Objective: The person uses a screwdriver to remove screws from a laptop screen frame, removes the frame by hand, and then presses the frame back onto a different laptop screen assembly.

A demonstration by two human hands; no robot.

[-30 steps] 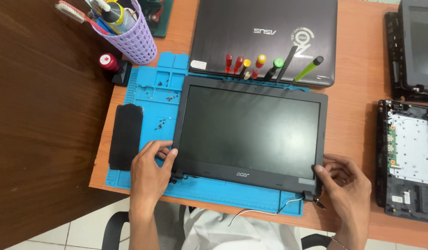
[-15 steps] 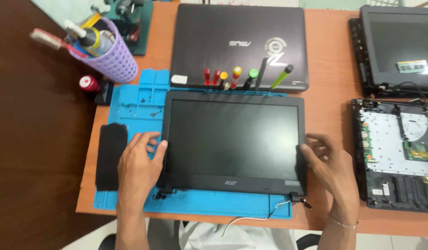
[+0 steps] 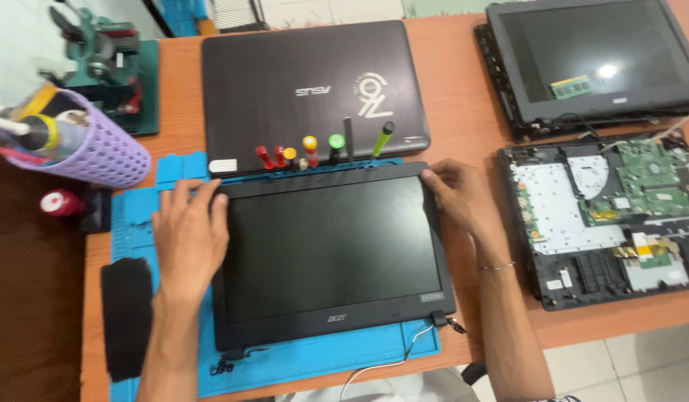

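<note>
A detached black laptop screen panel (image 3: 329, 249) lies face up on a blue work mat (image 3: 315, 361). My left hand (image 3: 186, 234) rests on the panel's left edge, with the fingers reaching its upper left corner. My right hand (image 3: 458, 195) grips the upper right corner, fingers curled over the bezel. Loose cables (image 3: 393, 357) trail from the panel's lower hinges over the mat's front edge.
A closed dark laptop (image 3: 307, 85) lies behind the mat, with a row of coloured-handled screwdrivers (image 3: 315, 152) in front of it. On the right sit an opened laptop base (image 3: 613, 216) and another screen (image 3: 590, 56). A purple tool cup (image 3: 84, 149) and a black pad (image 3: 126, 316) are at left.
Both hands have slid from the panel's lower corners up along its sides to the upper corners. The camera has shifted, showing more of the desk's right side.
</note>
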